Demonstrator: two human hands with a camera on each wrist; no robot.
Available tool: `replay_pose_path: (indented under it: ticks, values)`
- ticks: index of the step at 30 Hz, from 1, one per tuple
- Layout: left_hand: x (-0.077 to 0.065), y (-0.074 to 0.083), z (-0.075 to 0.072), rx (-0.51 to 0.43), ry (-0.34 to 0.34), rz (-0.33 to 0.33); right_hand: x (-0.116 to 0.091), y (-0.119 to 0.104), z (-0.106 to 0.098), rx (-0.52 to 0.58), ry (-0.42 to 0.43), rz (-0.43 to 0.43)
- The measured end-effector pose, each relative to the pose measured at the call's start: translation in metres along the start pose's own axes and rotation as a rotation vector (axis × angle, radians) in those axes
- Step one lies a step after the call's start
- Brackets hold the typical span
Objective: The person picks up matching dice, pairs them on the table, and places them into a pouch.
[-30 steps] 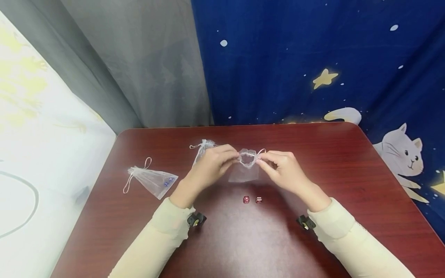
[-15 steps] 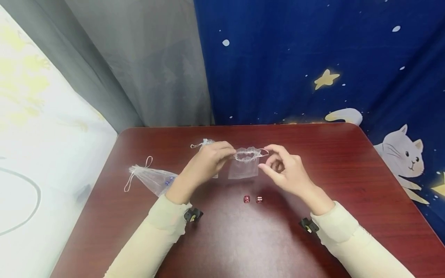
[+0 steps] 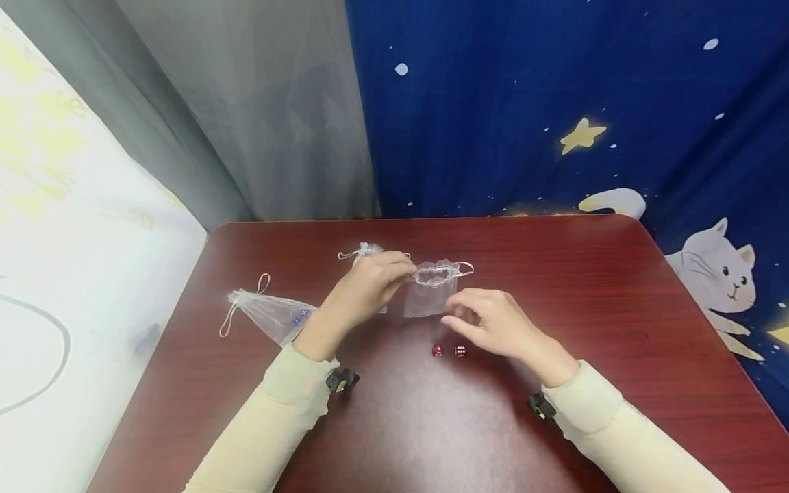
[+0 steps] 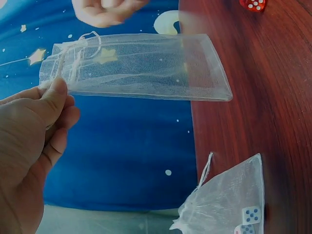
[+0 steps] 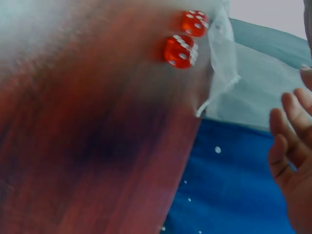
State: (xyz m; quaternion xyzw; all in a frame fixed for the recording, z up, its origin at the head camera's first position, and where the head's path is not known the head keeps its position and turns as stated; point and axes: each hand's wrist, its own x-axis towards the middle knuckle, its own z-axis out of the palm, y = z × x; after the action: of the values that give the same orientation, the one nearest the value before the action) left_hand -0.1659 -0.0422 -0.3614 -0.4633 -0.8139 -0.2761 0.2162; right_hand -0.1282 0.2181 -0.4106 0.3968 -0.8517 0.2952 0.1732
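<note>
My left hand (image 3: 372, 281) pinches the rim of a sheer white drawstring pouch (image 3: 425, 300), whose mouth is spread apart. In the left wrist view, the thumb lies on the rim of this see-through pouch (image 4: 146, 68). My right hand (image 3: 493, 323) hovers just in front of the pouch's right side, fingers loosely bent and nothing held. Below it on the table lie two red dice, a left die (image 3: 437, 350) and a right die (image 3: 461, 351). In the right wrist view, the fingers (image 5: 292, 131) are apart from both the nearer red die (image 5: 181, 51) and the farther one (image 5: 194, 23).
A drawstring pouch (image 3: 268, 316) with blue dice lies at the left of the brown table (image 3: 616, 308), partly behind the left arm. Another pouch (image 4: 219, 195), holding white dice, lies behind the left hand. Curtains (image 3: 524, 103) hang past the table's back edge.
My right hand has let go of the pouch's rim and moved down towards the red dice. The left hand has kept its pinch and shifted slightly left.
</note>
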Motion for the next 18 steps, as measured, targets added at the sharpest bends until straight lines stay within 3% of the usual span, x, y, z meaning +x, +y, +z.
replay_pose_path:
  ticks: [8, 18]
  values:
    - [-0.001, 0.000, 0.003, 0.012, -0.002, -0.003, -0.007, -0.003, 0.015, -0.094, -0.299, 0.062]
    - [-0.004, -0.003, 0.005, 0.018, -0.013, -0.013, -0.009, -0.004, 0.025, -0.094, -0.414, 0.100]
